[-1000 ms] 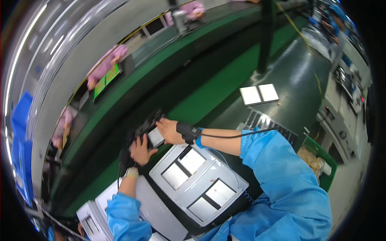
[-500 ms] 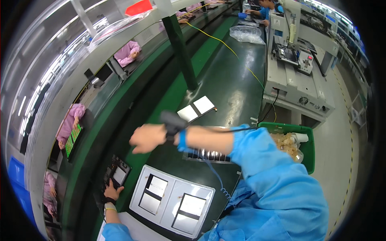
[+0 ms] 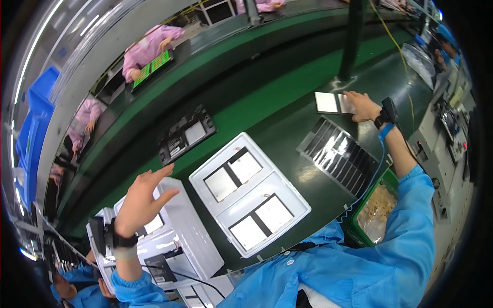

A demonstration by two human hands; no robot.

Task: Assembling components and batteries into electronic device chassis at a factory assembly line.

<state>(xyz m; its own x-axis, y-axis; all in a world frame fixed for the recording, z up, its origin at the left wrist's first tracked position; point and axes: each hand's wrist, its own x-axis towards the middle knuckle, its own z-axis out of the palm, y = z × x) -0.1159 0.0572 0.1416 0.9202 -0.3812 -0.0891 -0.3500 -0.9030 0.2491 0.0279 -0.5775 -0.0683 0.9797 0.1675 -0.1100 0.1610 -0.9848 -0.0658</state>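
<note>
My right hand (image 3: 363,105) reaches to the far right. Its fingers and thumb span one end of a flat battery pack (image 3: 326,102) with two silver panels and a black strip between them. The pack's far end is under my hand. My left hand (image 3: 143,203) hovers with thumb and fingers apart, holding nothing, above stacked white trays (image 3: 192,231). Beyond its fingertips lies a black laptop chassis (image 3: 187,134) with a silver square part. Between my hands a white tray (image 3: 246,192) holds two similar battery packs (image 3: 233,174), one per compartment.
A dark slotted sheet (image 3: 340,156) lies on the green bench near my right forearm. Below it stands a green bin (image 3: 377,213) with crumpled material. A coiled blue cord hangs from my right wrist. Across the line, people in pink sleeves (image 3: 149,46) work; a green post (image 3: 352,46) rises behind.
The view has turned leftward. My left hand has come off the laptop chassis and lifted toward me. My right hand has moved right and come down on the loose battery pack.
</note>
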